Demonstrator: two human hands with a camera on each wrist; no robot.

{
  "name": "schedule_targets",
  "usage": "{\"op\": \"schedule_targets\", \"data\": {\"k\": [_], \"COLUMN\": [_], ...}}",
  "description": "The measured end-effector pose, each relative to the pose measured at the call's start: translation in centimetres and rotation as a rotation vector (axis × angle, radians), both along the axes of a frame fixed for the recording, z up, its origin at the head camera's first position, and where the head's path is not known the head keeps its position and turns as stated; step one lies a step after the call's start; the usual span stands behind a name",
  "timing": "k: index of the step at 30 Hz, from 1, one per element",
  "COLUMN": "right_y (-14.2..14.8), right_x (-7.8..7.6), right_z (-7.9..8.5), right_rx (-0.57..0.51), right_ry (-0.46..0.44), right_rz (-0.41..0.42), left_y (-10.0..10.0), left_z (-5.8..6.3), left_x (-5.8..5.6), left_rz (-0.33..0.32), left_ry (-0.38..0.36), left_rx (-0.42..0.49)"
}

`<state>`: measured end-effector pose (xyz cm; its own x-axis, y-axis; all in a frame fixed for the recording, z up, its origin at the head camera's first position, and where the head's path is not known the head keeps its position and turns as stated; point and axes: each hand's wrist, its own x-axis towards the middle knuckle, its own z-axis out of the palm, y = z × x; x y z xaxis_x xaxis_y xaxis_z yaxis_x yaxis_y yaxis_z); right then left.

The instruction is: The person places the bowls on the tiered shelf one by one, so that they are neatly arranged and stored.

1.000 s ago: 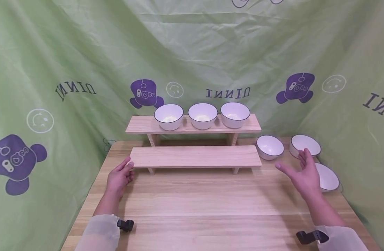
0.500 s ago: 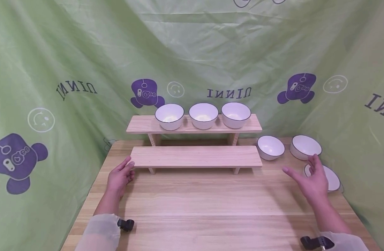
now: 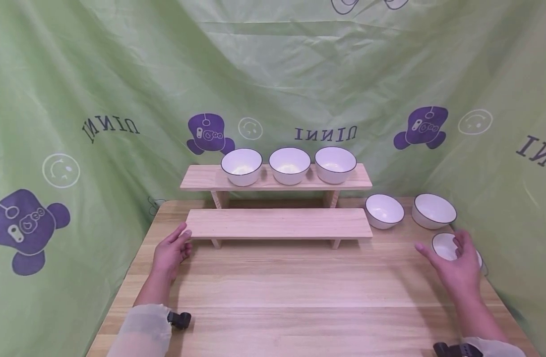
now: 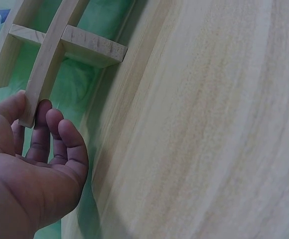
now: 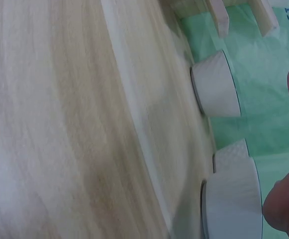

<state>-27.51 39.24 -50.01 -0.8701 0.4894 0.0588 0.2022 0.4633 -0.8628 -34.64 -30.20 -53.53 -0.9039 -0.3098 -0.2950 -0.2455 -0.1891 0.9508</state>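
Note:
My left hand [image 3: 169, 254] pinches the left end of the lower board [image 3: 279, 223] of a two-tier wooden shelf. In the left wrist view the thumb lies on one face of the board [image 4: 47, 64] and fingertips on the other. My right hand [image 3: 462, 270] is over the nearest white bowl [image 3: 443, 245] at the right, thumb spread away from the fingers, and hides part of it. In the right wrist view, a finger [image 5: 286, 204] is right at the rim of that dark-rimmed bowl [image 5: 231, 209].
Three white bowls, left [image 3: 241, 167], middle [image 3: 289, 166] and right [image 3: 335, 165], stand on the upper board [image 3: 201, 178]. Two more, one beside the shelf [image 3: 384, 211] and one farther right [image 3: 434, 211], sit on the wooden table [image 3: 299, 297]. A green printed curtain [image 3: 273, 74] hangs behind.
My right hand has moved right and toward me, from near the back right bowl to over the nearest bowl. My left hand has stayed at the board's end.

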Motion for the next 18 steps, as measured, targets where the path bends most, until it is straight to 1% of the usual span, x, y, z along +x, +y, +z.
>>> {"op": "schedule_targets", "data": {"k": [6, 9, 12, 18], "right_y": [1.1, 1.5, 2.0, 2.8], "right_x": [0.6, 0.8, 1.0, 1.5], "right_z": [-0.2, -0.3, -0.6, -1.0], "right_rx": [0.001, 0.002, 0.008, 0.005], "right_ry": [-0.028, -0.028, -0.023, -0.038], "right_rz": [-0.056, -0.078, -0.097, -0.137], "left_y": [0.1, 0.2, 0.3, 0.3], "left_z": [0.3, 0.6, 0.8, 0.7], "left_x": [0.2, 0.3, 0.3, 0.3], "left_rz": [-0.005, -0.018, -0.017, -0.005], "left_ry": [-0.003, -0.002, -0.009, -0.020], "left_rx": [0.006, 0.011, 0.013, 0.004]}}
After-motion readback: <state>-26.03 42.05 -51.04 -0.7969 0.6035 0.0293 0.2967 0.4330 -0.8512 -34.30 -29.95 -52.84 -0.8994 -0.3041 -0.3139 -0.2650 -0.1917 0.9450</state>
